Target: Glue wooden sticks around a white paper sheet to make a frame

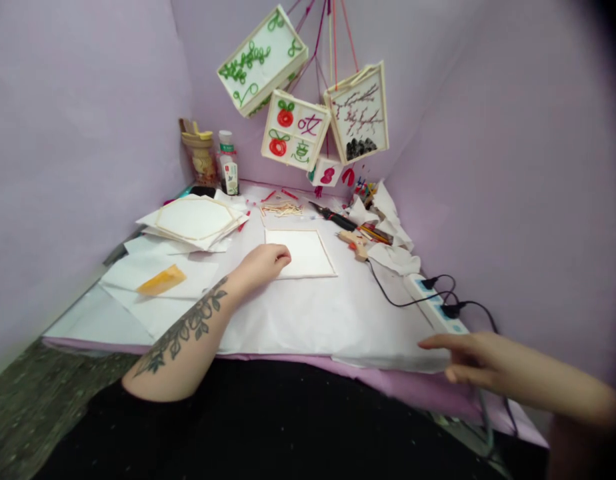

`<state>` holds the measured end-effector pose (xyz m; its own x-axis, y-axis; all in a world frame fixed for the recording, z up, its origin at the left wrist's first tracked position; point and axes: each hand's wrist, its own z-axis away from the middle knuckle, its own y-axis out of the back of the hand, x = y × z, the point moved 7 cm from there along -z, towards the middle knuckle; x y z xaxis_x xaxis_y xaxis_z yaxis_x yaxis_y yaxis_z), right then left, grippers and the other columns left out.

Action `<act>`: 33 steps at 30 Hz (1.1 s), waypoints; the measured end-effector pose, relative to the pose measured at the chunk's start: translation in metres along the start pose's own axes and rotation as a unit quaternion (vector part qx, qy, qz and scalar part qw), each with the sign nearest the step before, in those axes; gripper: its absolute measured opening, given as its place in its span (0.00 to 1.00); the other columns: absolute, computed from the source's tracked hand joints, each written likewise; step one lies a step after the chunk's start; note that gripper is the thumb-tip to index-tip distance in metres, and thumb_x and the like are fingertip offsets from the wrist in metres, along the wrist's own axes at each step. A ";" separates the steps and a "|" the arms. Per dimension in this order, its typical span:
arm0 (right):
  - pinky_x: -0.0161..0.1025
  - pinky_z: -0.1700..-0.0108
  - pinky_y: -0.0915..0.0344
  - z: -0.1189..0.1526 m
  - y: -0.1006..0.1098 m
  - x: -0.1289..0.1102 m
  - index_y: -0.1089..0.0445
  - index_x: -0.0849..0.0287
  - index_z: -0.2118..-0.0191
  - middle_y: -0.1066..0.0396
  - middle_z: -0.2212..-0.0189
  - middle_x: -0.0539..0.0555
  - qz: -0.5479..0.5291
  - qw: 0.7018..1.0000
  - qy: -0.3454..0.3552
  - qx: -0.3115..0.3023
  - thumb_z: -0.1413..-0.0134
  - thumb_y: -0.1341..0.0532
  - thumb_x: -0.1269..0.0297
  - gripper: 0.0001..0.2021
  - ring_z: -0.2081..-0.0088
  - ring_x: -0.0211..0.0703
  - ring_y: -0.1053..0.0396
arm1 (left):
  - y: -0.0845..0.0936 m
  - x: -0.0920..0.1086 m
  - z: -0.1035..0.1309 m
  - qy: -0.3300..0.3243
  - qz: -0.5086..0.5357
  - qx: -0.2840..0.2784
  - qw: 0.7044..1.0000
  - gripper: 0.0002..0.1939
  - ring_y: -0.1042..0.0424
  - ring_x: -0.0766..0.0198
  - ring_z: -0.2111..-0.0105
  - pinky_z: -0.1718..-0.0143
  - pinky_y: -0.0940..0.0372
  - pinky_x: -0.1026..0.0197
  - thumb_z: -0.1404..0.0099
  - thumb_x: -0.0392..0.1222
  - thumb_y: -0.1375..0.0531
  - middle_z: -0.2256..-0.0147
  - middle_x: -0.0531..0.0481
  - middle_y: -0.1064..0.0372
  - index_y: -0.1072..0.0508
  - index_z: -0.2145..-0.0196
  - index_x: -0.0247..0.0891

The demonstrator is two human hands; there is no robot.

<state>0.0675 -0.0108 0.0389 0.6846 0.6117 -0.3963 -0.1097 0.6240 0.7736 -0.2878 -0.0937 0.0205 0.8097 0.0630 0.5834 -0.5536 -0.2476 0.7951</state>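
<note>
My left hand [268, 262] rests at the left edge of a white panel [305, 253] with thin wooden strips along its edges, lying flat on the white-covered table [308, 313]. Its fingers are curled closed, and anything between them is hidden. My right hand [463, 357] is off the table's front right edge, index finger stretched out and thumb apart, with nothing in it. A glue gun [355, 245] with an orange trigger lies right of the panel, its black cable running to a power strip [435, 303].
Decorated lanterns [295, 130] hang over the back. Pliers [333, 217], small wooden sticks [283, 209] and crumpled paper [395, 259] lie behind and right of the panel. Paper sheets [195, 217] are stacked left, with a yellow piece [162, 280]. Bottles [229, 167] stand at the back.
</note>
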 end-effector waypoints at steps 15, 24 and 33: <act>0.38 0.56 0.39 -0.119 0.017 -0.108 0.26 0.59 0.65 0.27 0.63 0.56 0.099 0.962 0.149 0.206 0.44 0.44 0.70 0.08 0.61 0.44 0.32 | -0.033 0.019 0.003 -0.059 -0.142 -0.036 0.987 0.12 0.32 0.55 0.58 0.54 0.38 0.55 0.39 0.43 0.44 0.62 0.45 0.28 0.25 0.61 0.38; 0.38 0.55 0.41 -0.192 -0.004 -0.141 0.27 0.61 0.65 0.28 0.66 0.55 0.064 0.930 0.263 0.249 0.49 0.40 0.73 0.05 0.61 0.43 0.35 | -0.037 0.018 -0.004 -0.037 -0.149 -0.034 0.988 0.12 0.31 0.57 0.63 0.58 0.37 0.58 0.40 0.37 0.48 0.67 0.44 0.27 0.24 0.68 0.37; 0.35 0.61 0.40 -0.206 -0.007 -0.141 0.26 0.60 0.69 0.26 0.68 0.54 0.050 0.957 0.186 0.215 0.51 0.42 0.72 0.07 0.65 0.42 0.32 | -0.036 0.005 -0.010 0.076 -0.120 -0.075 0.987 0.13 0.28 0.57 0.66 0.63 0.36 0.60 0.43 0.41 0.46 0.68 0.44 0.24 0.22 0.68 0.38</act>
<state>-0.1770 -0.0012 -0.0121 0.3743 0.8382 -0.3967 0.2010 0.3443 0.9171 -0.2655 -0.0754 -0.0030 0.8888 0.2497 0.3843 -0.3810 -0.0636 0.9224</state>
